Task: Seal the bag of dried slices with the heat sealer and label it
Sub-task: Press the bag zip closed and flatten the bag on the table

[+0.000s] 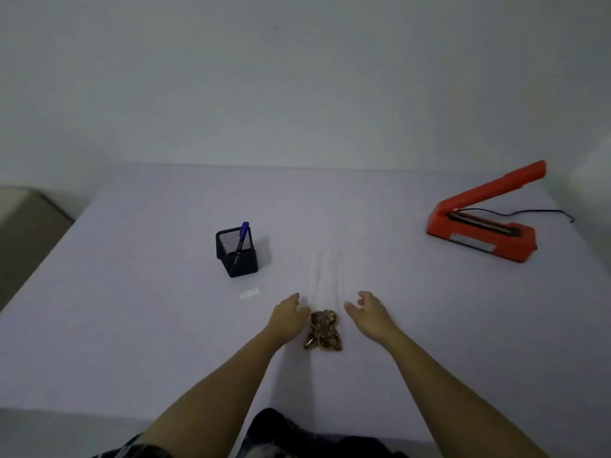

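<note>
A clear plastic bag (325,279) lies flat on the white table (132,342), its brown dried slices (324,330) bunched at the near end. My left hand (287,317) sits just left of the slices with fingers relaxed, at or very near the bag's edge. My right hand (367,312) hovers just right of the bag, fingers loosely curled, holding nothing. The red heat sealer (482,223) stands at the far right with its arm raised. A small white label (249,293) lies left of the bag. A blue marker (240,241) stands in a black mesh cup (236,251).
The sealer's black cord (542,212) trails off to the right behind it. The table's left edge runs diagonally at the left, with a beige object (23,206) beyond it. A plain wall rises behind the table.
</note>
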`<state>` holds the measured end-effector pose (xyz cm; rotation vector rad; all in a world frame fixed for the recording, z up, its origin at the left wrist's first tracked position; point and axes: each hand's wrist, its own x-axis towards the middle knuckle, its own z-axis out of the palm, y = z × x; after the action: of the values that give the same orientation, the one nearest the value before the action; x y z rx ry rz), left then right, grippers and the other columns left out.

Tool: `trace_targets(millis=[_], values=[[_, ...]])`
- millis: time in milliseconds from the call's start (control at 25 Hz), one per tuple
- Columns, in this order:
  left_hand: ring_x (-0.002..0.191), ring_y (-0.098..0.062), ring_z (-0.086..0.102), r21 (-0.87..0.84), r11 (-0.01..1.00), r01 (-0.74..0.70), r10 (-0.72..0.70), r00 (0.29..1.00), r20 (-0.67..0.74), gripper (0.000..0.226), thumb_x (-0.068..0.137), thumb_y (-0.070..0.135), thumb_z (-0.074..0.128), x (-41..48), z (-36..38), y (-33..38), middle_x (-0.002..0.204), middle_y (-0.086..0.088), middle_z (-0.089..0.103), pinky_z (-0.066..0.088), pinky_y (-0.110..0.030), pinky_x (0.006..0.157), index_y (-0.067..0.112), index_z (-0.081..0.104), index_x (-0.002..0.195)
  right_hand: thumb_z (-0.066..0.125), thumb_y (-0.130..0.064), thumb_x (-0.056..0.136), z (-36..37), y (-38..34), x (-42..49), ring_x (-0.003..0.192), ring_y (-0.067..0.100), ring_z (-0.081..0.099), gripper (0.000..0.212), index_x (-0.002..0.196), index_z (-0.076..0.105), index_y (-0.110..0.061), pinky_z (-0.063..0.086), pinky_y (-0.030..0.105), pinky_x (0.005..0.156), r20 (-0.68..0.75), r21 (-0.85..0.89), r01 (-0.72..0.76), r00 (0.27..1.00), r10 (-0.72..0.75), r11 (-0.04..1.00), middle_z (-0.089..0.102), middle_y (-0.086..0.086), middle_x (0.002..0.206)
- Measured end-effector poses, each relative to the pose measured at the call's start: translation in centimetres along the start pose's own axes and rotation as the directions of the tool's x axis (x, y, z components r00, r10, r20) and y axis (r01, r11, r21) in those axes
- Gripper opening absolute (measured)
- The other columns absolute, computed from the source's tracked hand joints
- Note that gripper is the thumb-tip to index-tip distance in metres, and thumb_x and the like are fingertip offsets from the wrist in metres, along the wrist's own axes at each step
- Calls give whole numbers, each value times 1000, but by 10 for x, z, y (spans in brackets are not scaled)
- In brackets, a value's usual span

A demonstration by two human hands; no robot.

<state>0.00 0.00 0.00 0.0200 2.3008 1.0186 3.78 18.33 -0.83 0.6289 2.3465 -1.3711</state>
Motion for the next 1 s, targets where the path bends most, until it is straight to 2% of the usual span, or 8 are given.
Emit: trace_targets(millis=[80,200,360,480,560,680,880,1000], values=[[131,-28,37,-65,996,55,-58,997,-44,53,96,20,40,6,3,-3,145,-14,38,31,-33,107,5,25,144,51,-33,92,4,4,4,126,26,43,61,141,27,-7,36,34,101,10,61,-74,997,73,995,39,13,142],[114,-25,49,-167,981,95,-105,993,-52,51,94,17,45,14,9,-8,129,-12,52,38,-31,98,7,32,142,56,-28,90,15,11,7,118,24,49,56,138,33,-8,39,32,96,52,136,-113,993,107,984,50,12,133],[103,-24,57,-282,954,98,-118,991,-57,44,90,19,55,19,11,-9,109,-9,59,48,-34,93,8,47,132,64,-19,84,22,12,12,97,18,58,48,127,47,-7,41,26,85,7,234,-72,997,73,969,63,5,102],[99,-22,60,-343,939,29,-31,1000,-1,36,90,23,58,15,5,-10,107,-9,61,53,-34,86,11,56,123,65,-19,84,20,8,9,88,15,59,36,118,55,-13,44,21,78,4,274,7,1000,-8,962,60,0,87],[97,-21,61,-344,938,-35,42,999,14,27,88,24,61,11,-1,-12,104,-8,62,54,-33,83,14,62,113,65,-18,84,15,6,4,83,14,60,25,108,62,-15,46,14,71,5,253,102,994,-107,962,60,0,84],[93,-19,63,-273,952,-136,135,991,-22,18,84,26,67,7,-10,-15,97,-3,67,53,-29,82,17,69,99,65,-18,84,9,7,-3,76,7,62,15,98,67,-18,47,10,67,-17,189,215,976,-216,958,63,-2,81],[88,-18,65,-214,951,-222,222,975,-21,1,80,21,71,2,-19,-12,88,-1,72,54,-30,84,21,72,80,67,-17,83,6,9,-13,85,9,67,6,87,66,-21,53,26,79,-21,193,243,970,-244,950,70,-1,91],[85,-19,67,-217,938,-272,269,962,-41,3,80,21,72,1,-26,-9,86,-2,73,55,-32,84,19,74,82,68,-16,82,-2,3,-18,84,11,69,5,86,67,-19,55,28,81,-30,208,283,959,-283,937,71,0,91]])
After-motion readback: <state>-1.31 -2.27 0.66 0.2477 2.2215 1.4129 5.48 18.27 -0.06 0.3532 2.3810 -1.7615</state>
